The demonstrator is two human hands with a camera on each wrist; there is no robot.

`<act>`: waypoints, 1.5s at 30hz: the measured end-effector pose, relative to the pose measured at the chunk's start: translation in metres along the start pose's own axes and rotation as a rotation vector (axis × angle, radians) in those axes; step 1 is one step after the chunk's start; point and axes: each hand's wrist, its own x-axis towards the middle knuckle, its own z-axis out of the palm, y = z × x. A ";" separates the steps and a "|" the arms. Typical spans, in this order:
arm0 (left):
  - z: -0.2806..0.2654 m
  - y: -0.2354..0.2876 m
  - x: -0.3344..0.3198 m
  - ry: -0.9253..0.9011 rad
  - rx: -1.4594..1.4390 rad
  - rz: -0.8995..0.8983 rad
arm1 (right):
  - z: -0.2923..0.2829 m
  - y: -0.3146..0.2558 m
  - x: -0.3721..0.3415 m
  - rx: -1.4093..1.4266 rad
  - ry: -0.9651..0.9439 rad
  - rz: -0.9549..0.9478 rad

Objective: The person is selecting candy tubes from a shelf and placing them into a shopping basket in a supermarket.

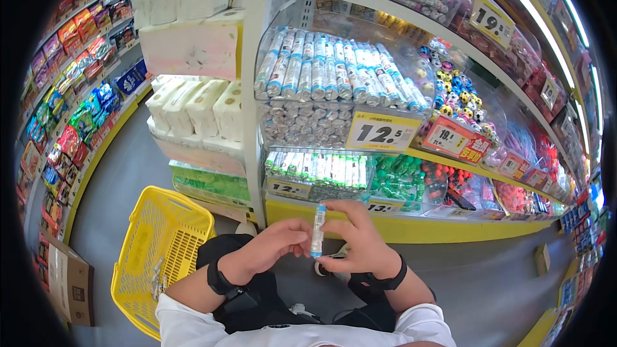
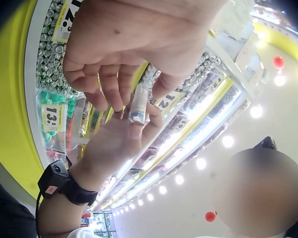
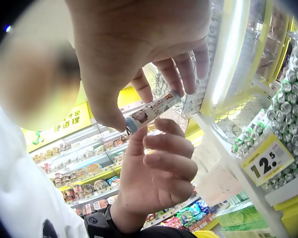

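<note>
Our right hand (image 1: 361,239) pinches a printed tube (image 1: 318,230) by its ends, before yellow-based shelves (image 1: 443,230); our left hand (image 1: 268,245), fingers loosely bent, is beside it — touching or not, we cannot tell. Likely we are inspecting; turning it calls for steady fingertips.

The head view is bright: a strip light (image 1: 532,16) glares at two o'clock, shelves (image 1: 92,166) bow at nine; the right wrist view's right hand (image 3: 144,49) is shadowed at twelve.
</note>
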 end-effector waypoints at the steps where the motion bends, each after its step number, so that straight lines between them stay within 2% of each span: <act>1: 0.000 0.002 0.000 -0.024 -0.048 0.002 | -0.007 -0.001 0.002 -0.026 0.001 -0.013; 5: -0.006 -0.006 0.004 -0.069 -0.104 0.033 | -0.049 -0.007 0.020 -0.184 0.007 -0.082; 12: -0.005 -0.006 0.009 0.010 -0.035 -0.025 | -0.136 -0.002 0.074 -0.389 0.140 -0.174; 17: -0.002 -0.005 0.012 0.002 -0.012 -0.034 | -0.177 0.022 0.116 -0.428 0.099 -0.075; 20: 0.000 -0.004 0.012 0.019 0.013 -0.046 | -0.186 0.032 0.134 -0.396 0.071 0.070; 27: 0.000 -0.004 0.012 -0.019 0.042 -0.062 | -0.202 0.080 0.170 -0.513 -0.062 0.185; 30: 0.000 -0.005 0.011 -0.011 0.048 -0.066 | -0.205 0.086 0.178 -0.434 -0.115 0.347; 36: -0.001 -0.004 0.008 -0.004 0.062 -0.077 | -0.204 0.091 0.189 -0.545 -0.201 0.455; 39: 0.001 -0.003 0.006 -0.006 0.070 -0.081 | -0.208 0.111 0.194 -0.599 -0.172 0.283; 42: 0.002 -0.001 0.005 -0.010 0.075 -0.086 | -0.210 0.106 0.194 -0.515 -0.296 0.389; 45: 0.002 0.000 0.004 -0.014 0.083 -0.083 | -0.206 0.108 0.196 -0.464 -0.295 0.451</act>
